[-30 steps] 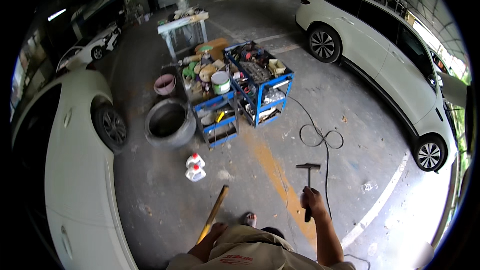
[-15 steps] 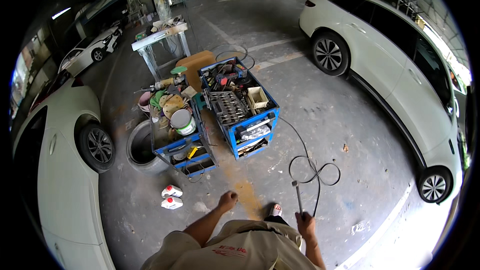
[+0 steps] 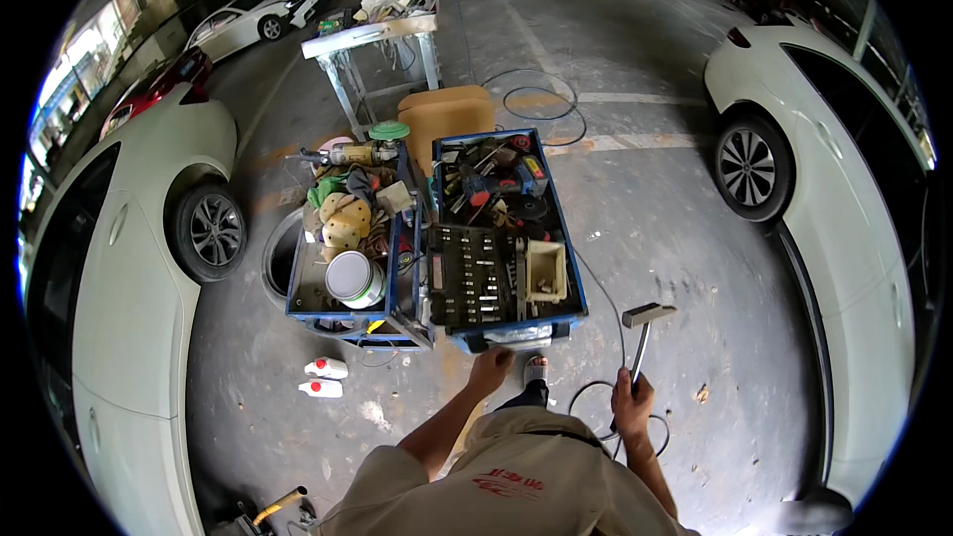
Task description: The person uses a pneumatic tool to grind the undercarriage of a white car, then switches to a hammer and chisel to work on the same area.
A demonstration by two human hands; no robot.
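Observation:
My right hand (image 3: 633, 401) is closed around the handle of a hammer (image 3: 649, 315), its broad rectangular metal head pointing up and away. My left hand (image 3: 490, 371) is loosely closed with nothing visible in it, just short of the front edge of a blue tool trolley (image 3: 578, 324). On that trolley lie an open socket set (image 3: 467, 276), a cream plastic bin (image 3: 546, 271), and a cordless drill (image 3: 481, 186) among loose tools. Left of it, a second blue trolley (image 3: 310, 298) carries a paint can (image 3: 354, 279), round sanding discs (image 3: 345, 221), rags and a polisher (image 3: 347, 154).
White cars stand on the left (image 3: 129, 238) and right (image 3: 844, 159). A tyre (image 3: 281, 256) sits beside the left trolley, with two white bottles (image 3: 325, 378) on the floor nearby. A black hose (image 3: 586, 389) coils by my right hand. Beyond the trolleys is a cluttered workbench (image 3: 372, 33).
I have come closer to the trolleys. My left hand has approached the front of the right trolley. The hammer is raised, and its head now shows broadside.

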